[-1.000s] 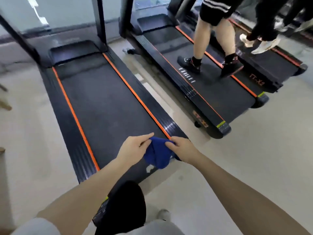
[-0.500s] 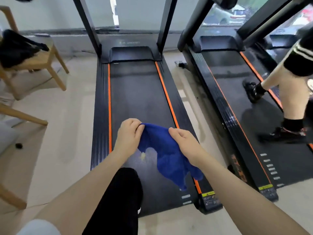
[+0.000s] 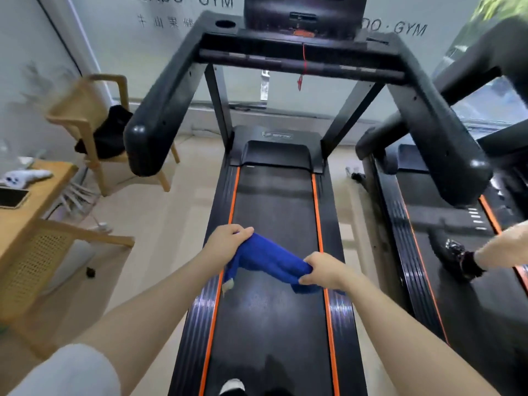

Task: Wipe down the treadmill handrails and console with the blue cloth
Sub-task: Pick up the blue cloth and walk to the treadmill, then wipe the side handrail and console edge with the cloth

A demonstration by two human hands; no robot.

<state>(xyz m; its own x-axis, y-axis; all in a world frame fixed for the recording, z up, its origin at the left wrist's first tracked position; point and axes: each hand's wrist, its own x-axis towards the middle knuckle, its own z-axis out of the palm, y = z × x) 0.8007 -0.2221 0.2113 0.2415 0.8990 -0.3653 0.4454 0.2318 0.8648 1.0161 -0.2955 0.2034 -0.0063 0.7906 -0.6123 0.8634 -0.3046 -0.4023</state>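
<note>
I am seeing my left hand (image 3: 227, 242) and right hand (image 3: 322, 269) both gripping the bunched blue terry cloth (image 3: 268, 260) above the black treadmill belt (image 3: 274, 212); the dark console (image 3: 304, 17) is being cropped at the top edge.

The frosted glass wall (image 3: 148, 38) behind the black treadmill carried grey letters reading "GYM" near its top edge, left of the console, and again "GYM" at the right. Smaller characters beneath the left word were too blurred to read.
</note>
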